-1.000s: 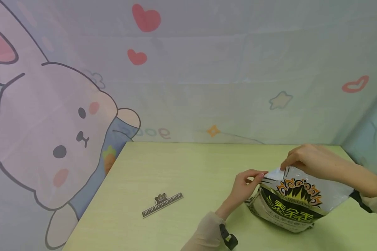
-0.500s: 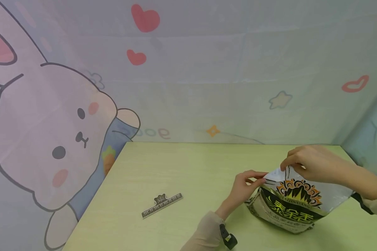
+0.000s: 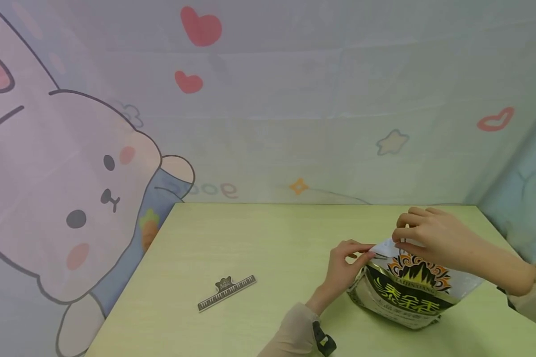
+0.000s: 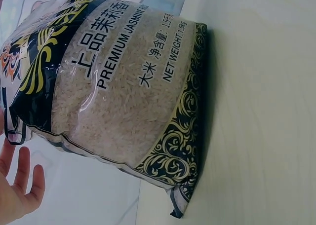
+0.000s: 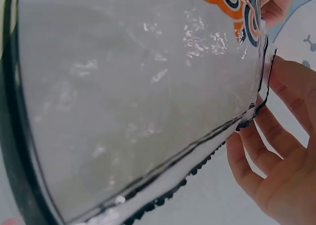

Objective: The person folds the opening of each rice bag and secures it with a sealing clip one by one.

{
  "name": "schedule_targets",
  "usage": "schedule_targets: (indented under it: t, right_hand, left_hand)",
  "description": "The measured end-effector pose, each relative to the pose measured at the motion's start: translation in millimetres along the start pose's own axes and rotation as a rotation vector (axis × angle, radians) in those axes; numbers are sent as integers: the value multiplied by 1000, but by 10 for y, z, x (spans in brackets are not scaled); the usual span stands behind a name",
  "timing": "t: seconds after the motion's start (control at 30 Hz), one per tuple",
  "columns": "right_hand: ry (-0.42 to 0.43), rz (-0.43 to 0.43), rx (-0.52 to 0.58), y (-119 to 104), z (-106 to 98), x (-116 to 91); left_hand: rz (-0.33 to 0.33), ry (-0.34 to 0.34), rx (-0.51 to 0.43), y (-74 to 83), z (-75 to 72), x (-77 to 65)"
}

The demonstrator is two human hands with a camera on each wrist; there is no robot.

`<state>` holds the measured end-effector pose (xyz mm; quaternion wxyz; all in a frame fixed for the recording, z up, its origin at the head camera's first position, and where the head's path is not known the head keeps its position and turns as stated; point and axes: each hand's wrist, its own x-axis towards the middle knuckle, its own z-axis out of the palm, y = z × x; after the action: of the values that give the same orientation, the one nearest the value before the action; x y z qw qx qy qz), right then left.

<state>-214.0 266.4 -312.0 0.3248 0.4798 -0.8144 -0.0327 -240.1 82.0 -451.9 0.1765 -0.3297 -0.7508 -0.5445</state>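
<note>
A plastic rice bag (image 3: 411, 292), printed with an orange and black crest, leans on the table at the right. Its rice grains show through the clear lower part in the left wrist view, where the front reads premium jasmine rice. My left hand (image 3: 341, 265) pinches the folded upper left corner between thumb and fingers, its other fingers spread behind the bag. Over the top edge, my right hand (image 3: 433, 233) holds the white flap (image 3: 386, 248) with curled fingers. The right wrist view has the serrated black-edged top bent over at those fingers (image 5: 266, 141).
A long flat clip (image 3: 225, 293) with a piano-key pattern and a scalloped grip lies left of the bag on the pale green table (image 3: 268, 238). A cloth backdrop (image 3: 286, 129) with a cartoon rabbit and hearts hangs behind the table.
My right hand has shifted its grip along the top edge, its fingers now more spread and raised. The left hand keeps pinching the corner. The head view has turned slightly right.
</note>
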Motion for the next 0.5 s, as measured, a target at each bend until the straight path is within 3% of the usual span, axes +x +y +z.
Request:
schedule_targets:
  t: [0.33,0.5]
  right_hand:
    - [-43,66,9,-51,70,-19]
    - [-44,76,13,-65,110,-13]
  left_hand:
    - [-19,-40,-40,84,-54,10]
    - [7,-23,18,37,-15,29]
